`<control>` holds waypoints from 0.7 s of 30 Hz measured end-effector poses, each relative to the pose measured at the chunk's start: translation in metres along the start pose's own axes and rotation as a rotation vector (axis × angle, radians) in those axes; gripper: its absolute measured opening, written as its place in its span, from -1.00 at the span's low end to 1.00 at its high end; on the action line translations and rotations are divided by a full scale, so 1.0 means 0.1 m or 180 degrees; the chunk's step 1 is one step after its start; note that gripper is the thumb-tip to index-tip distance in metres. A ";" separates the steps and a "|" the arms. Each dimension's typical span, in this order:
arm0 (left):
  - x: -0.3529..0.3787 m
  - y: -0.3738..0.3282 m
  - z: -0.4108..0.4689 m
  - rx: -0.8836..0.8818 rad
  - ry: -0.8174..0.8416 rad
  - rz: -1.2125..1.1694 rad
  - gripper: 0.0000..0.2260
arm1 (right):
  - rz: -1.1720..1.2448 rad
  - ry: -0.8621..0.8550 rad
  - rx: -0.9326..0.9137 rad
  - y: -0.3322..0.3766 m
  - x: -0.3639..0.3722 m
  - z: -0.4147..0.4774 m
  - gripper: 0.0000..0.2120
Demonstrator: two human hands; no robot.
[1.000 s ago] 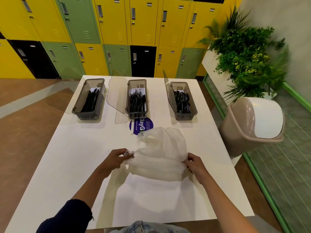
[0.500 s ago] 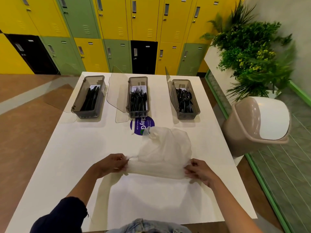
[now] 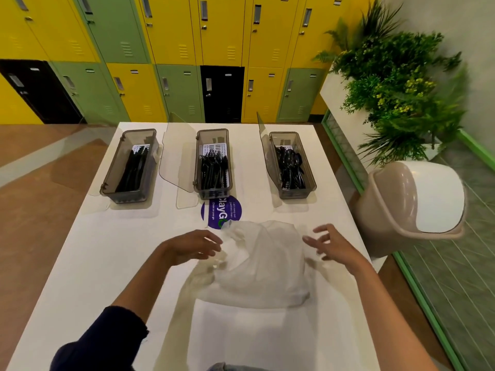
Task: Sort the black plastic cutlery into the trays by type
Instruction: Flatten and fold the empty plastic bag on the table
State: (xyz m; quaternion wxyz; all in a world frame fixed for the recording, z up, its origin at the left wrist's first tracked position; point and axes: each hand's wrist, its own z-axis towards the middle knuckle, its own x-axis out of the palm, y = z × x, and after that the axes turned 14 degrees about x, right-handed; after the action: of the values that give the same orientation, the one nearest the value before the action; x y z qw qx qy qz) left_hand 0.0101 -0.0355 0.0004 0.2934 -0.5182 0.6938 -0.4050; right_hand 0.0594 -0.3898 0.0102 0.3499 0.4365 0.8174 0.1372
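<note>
Black cutlery [image 3: 214, 170] lies in three grey trays on the white surface [image 3: 107, 263]. The fork tray [image 3: 213, 194] touches the far edge of the purple sticker [image 3: 214, 210], the knife tray [image 3: 126, 198] is well left of the sticker, and the spoon tray [image 3: 294, 193] is off to its right. A crumpled clear bag [image 3: 265, 266] overlaps the sticker's near edge. The left hand [image 3: 192, 246], near and left of the sticker, and the right hand [image 3: 329, 245], near and right of it, have their fingers spread loosely and grip nothing.

The table [image 3: 101, 258] holds three cutlery trays [image 3: 213, 192], a purple sticker [image 3: 211, 212] and a plastic bag [image 3: 267, 269].
</note>
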 end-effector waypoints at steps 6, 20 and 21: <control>0.64 -0.06 0.45 -0.0768 -0.0505 -0.2335 -0.42 | -0.0166 0.0435 -0.0306 0.25 0.39 0.31 -0.26; 0.27 -0.06 0.62 -0.0005 -0.1434 -0.2665 -0.85 | -0.0238 0.0188 -0.0670 0.28 0.45 0.44 -0.60; 0.19 -0.03 0.61 0.0048 -0.1558 -0.2569 -0.80 | -0.0258 0.0104 -0.0648 0.27 0.42 0.46 -0.48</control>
State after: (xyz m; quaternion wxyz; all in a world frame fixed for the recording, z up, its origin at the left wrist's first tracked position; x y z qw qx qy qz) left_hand 0.0564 -0.0703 -0.0272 0.2712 -0.8245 0.3444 -0.3578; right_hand 0.0920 -0.3436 -0.0276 0.3844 0.3629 0.8218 0.2124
